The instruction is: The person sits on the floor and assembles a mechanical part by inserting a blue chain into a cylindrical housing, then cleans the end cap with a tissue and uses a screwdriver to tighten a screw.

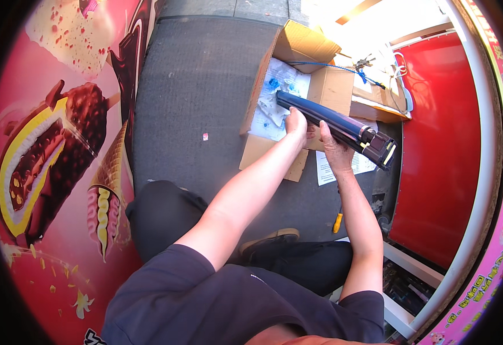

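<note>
Both my hands hold a long dark printer drum cartridge (343,122) tilted over an open cardboard box (331,86). My left hand (297,123) grips it near its middle, with the fingers wrapped underneath. Nearer the bulkier end, at the right, my right hand (337,152) is closed round it from below, its thumb on top. The cartridge's far left end hangs over white paper (291,80) that lines the box and carries blue smudges. Part of each hand's fingers is hidden behind the cartridge.
Beside the box stands a smaller carton (378,95) with a blue cord (362,73) and keys (366,60). A yellow-handled screwdriver (337,223) and a printed sheet (326,169) lie on the floor. A red panel (435,144) bounds the right; a poster-covered cabinet (99,172) bounds the left.
</note>
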Demonstrator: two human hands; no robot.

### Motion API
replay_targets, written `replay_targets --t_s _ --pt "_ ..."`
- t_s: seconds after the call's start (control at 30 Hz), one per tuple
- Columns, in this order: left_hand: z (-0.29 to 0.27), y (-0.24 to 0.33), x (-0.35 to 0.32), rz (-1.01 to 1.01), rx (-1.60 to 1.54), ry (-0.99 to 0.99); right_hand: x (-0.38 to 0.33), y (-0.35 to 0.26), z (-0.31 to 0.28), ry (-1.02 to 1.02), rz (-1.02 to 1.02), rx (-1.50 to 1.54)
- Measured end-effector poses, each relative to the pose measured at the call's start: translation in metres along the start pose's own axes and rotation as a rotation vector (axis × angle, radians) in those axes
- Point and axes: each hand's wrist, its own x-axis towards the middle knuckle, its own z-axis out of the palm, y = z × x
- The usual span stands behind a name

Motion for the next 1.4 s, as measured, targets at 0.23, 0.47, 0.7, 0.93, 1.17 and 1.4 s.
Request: replay_targets --t_s 0.23,0.47,0.7,0.93,1.17,1.4 --pt "-0.042 0.018 0.017 0.479 1.77 0.121 0.034 0.013 0.005 -0.1 0.032 0.191" --pt "-0.051 0.03 0.056 0.322 2.385 0.026 0.047 0.0 -0.003 -0.111 0.045 0.208" --pt "-0.057 0.023 0.072 0.273 2.452 0.001 0.041 -0.001 -0.005 -0.129 -0.008 0.167" --pt "-0.058 0.024 0.068 0.305 2.428 0.008 0.043 -0.003 -0.008 -0.126 -0.078 0.136" --pt "-0.058 0.025 0.067 0.315 2.452 0.014 0.046 -0.022 -0.008 -0.137 0.108 0.118" --pt "-0.059 0.023 0.068 0.295 2.461 0.012 0.047 -0.029 -0.014 -0.156 0.2 0.093"
